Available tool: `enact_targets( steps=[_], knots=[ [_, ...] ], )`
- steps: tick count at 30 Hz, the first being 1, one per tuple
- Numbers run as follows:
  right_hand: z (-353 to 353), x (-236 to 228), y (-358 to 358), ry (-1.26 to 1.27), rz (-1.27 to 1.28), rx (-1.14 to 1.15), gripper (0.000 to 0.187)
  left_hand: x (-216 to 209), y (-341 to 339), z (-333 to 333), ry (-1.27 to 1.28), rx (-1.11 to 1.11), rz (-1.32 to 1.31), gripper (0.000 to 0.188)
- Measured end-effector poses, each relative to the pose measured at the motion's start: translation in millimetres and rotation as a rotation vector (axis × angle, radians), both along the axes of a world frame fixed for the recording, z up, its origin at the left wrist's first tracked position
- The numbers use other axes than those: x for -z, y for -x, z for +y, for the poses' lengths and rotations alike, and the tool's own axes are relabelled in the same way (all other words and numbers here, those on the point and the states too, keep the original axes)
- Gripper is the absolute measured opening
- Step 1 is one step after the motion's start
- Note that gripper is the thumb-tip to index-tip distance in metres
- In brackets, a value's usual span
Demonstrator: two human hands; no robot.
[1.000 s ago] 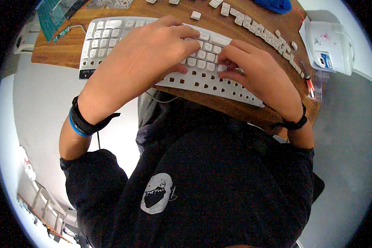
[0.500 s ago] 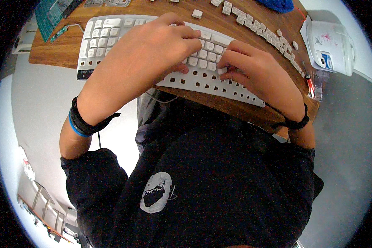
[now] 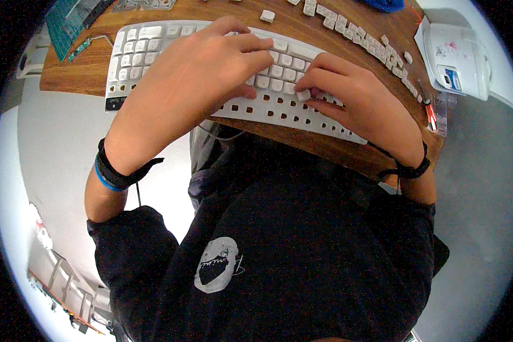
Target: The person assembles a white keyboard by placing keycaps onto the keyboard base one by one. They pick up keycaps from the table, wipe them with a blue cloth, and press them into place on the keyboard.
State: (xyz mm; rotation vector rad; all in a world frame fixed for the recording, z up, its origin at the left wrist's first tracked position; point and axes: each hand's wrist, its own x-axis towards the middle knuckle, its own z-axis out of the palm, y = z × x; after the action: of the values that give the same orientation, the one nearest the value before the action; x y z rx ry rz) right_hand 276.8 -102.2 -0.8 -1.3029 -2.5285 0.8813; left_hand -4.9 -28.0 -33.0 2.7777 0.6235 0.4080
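Note:
A white keyboard lies across the table in front of me. Its far rows carry white keycaps, while the near rows show bare dark switch sockets. My left hand rests over the keyboard's middle, palm down, fingers apart and reaching right; it holds nothing that I can see and covers many keys. Between the thumb and fingers of my right hand is a white keycap, pinched just above the near sockets, beside the lowest row of fitted keycaps. Some sockets under that hand are hidden.
Beyond the keyboard, loose keycaps curve in rows toward the right, with a single keycap apart. A red-handled screwdriver lies by a white container at right. A green mat is at far left; blue cloth-like material lies far right.
My right hand has shifted slightly left with the keycap, which now shows more clearly between the fingertips. My left hand stays nearly in place over the keyboard.

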Motion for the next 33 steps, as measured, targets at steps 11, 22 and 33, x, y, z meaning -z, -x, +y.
enact_targets(
  steps=[11,22,33],
  knots=[
    [2.5,-4.8,7.8,-0.073,0.007,0.049,0.032,-12.8,20.4,-6.7,-0.012,-0.14,-0.006,0.047],
    [17.6,-9.3,23.1,-0.08,0.037,0.024,0.029,-3.7,111.8,23.5,-0.136,-0.37,-0.043,0.032],
    [21.1,-18.6,17.4,-0.07,0.052,0.023,0.026,-8.1,77.9,4.6,-0.109,-0.282,0.008,0.04]
  ],
)
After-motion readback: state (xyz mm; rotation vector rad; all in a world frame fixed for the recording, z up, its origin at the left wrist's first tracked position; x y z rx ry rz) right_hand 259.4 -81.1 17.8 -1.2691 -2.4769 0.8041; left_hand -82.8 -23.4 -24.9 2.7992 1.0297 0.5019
